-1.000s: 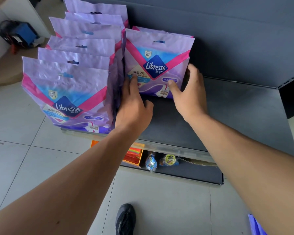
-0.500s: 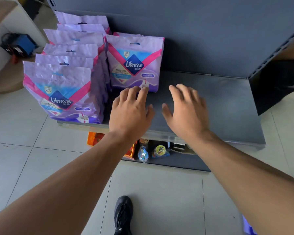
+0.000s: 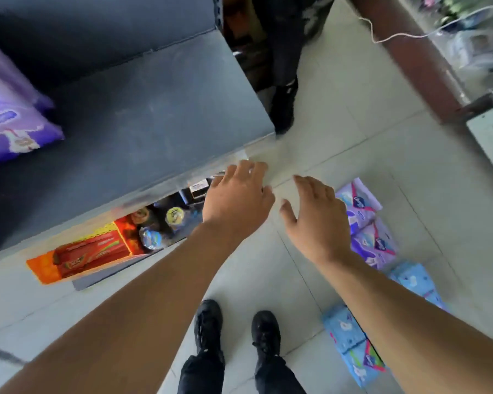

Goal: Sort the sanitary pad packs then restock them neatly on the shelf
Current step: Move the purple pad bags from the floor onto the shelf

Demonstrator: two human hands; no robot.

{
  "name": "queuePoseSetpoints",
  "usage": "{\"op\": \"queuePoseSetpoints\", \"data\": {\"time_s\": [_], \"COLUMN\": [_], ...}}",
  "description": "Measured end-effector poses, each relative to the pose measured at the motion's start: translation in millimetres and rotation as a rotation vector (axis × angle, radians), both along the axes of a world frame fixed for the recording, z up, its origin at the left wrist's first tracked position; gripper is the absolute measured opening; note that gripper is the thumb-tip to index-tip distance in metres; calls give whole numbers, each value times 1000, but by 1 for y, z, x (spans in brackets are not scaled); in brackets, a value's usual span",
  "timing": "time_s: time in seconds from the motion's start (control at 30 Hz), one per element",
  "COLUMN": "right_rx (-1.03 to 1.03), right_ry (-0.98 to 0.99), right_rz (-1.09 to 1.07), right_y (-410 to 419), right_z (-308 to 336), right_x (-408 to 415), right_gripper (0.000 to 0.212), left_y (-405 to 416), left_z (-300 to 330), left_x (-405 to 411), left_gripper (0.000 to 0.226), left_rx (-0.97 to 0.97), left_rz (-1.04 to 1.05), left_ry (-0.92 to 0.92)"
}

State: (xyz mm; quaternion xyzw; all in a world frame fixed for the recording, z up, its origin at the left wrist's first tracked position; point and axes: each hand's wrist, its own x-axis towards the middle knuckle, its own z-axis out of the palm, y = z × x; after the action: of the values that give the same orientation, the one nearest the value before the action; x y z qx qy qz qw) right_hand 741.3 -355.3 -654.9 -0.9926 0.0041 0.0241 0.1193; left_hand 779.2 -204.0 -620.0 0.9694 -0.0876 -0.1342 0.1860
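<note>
The grey shelf (image 3: 143, 115) is filling the upper left, with one purple pad pack (image 3: 9, 120) standing at its far left edge. On the tiled floor (image 3: 353, 132) at right, more purple packs (image 3: 373, 237) and blue packs (image 3: 350, 339) are lying, blurred, probably in a loose row. Both hands are hovering over the floor by the shelf's front corner: the left hand (image 3: 236, 197) and right hand (image 3: 316, 220) are spreading relaxed fingers, holding nothing. Black shoes (image 3: 236, 328) are standing below.
</note>
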Motion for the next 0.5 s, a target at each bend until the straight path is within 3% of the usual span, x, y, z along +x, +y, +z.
{"op": "queuePoseSetpoints", "data": {"time_s": [0.27,0.5], "right_rx": [126,335], "right_ry": [320,402], "right_rz": [-478,-729], "right_y": [-142,-255], "right_z": [-64,-187], "right_x": [-58,-30], "right_gripper": [54,56], "left_y": [-149,-272], "left_z": [-57,-181], "left_x": [2,41], "left_gripper": [44,46], "left_rx": [77,228], "left_rz": [-337,-461], "left_ry": [196,272]}}
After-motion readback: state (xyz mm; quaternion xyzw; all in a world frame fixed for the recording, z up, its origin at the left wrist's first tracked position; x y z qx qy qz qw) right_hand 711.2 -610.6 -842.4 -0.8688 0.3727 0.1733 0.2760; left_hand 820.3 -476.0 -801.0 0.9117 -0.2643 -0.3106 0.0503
